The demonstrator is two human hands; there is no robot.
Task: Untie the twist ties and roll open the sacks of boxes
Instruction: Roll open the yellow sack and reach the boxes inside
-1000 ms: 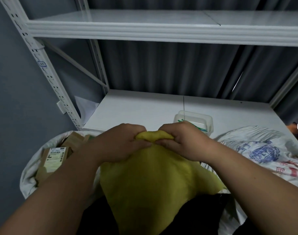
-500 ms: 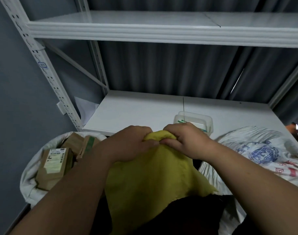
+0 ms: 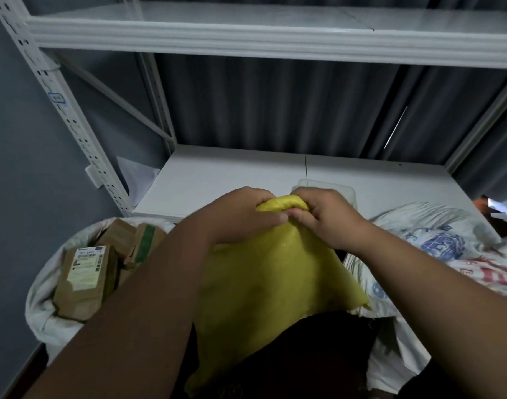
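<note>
We see our left hand (image 3: 240, 217) and right hand (image 3: 325, 217) both pinching the bunched top of a yellow woven sack (image 3: 272, 283) — it stands between an opened white sack of brown cardboard boxes (image 3: 82, 275) and a printed white sack (image 3: 436, 246).

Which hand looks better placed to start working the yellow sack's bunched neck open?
Probably the right hand: its fingertips pinch the front of the yellow sack at the bunched top, while the left hand wraps the neck and steadies it. No tie is visible, so this is tentative.
</note>
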